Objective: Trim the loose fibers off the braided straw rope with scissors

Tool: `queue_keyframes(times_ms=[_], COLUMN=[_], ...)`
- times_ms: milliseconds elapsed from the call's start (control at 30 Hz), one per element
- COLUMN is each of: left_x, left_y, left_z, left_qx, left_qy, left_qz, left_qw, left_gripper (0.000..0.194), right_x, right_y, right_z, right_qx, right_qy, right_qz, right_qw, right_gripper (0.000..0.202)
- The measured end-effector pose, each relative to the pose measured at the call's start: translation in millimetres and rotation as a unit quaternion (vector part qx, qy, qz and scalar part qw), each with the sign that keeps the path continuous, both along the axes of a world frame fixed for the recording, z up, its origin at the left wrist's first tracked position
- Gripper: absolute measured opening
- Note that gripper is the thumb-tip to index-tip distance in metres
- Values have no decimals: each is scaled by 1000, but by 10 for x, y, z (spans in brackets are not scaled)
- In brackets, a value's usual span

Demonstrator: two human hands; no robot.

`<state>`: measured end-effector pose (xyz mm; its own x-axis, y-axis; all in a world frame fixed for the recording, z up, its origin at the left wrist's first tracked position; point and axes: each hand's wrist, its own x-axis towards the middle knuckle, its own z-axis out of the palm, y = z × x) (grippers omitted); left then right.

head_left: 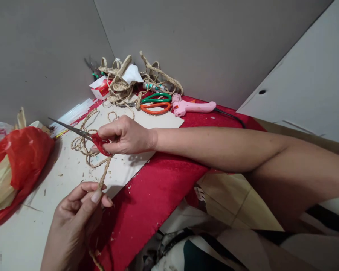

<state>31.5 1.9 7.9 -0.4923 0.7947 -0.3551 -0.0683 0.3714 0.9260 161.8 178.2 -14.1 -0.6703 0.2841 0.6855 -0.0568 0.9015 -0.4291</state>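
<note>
A pair of red-handled scissors [81, 132] is in my right hand [125, 135], its fingers through the handles. The blades look closed and point to the upper left. Below, my left hand [79, 210] pinches a braided straw cord [104, 174] between thumb and fingers. From that pinch the cord runs up behind the scissor handles; a further length hangs under my left hand near the table's front edge. Loose loops of cord [86, 150] lie on the white board behind my right hand. Whether my right hand also touches the cord is hidden.
On the white board [19, 237] lie small scraps. A red plastic bag [34, 154] with pale strips stands left. At the back are a cord heap [120, 86], green-and-orange-handled scissors [155, 109] and a pink glue gun [196, 106] with black cable. Grey walls [186, 45] enclose the red-covered table [147, 195].
</note>
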Motion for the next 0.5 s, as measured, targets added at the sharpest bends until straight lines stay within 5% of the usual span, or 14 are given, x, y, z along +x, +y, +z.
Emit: queue_keyframes(times_ms=[133, 233, 367, 433, 500], left_x=[47, 55, 54, 35, -1], left_y=[11, -15, -87, -112, -110], left_z=[-16, -67, -118, -122, -118], left_qx=[15, 27, 49, 47, 30], left_qy=[45, 166, 404, 424, 367], left_qz=[11, 8, 22, -3, -32], left_qw=[999, 986, 913, 904, 929], left_gripper=[43, 44, 29, 26, 28], right_x=[-1, -5, 6, 5, -4], right_y=[24, 31, 2, 1, 24], right_z=[-16, -7, 26, 27, 18], right_qx=[-35, -46, -34, -26, -27], right_qy=[60, 80, 29, 14, 32], right_qz=[25, 27, -10, -33, -56], right_qw=[997, 995, 999, 999, 998], right_gripper=[21, 21, 25, 26, 26])
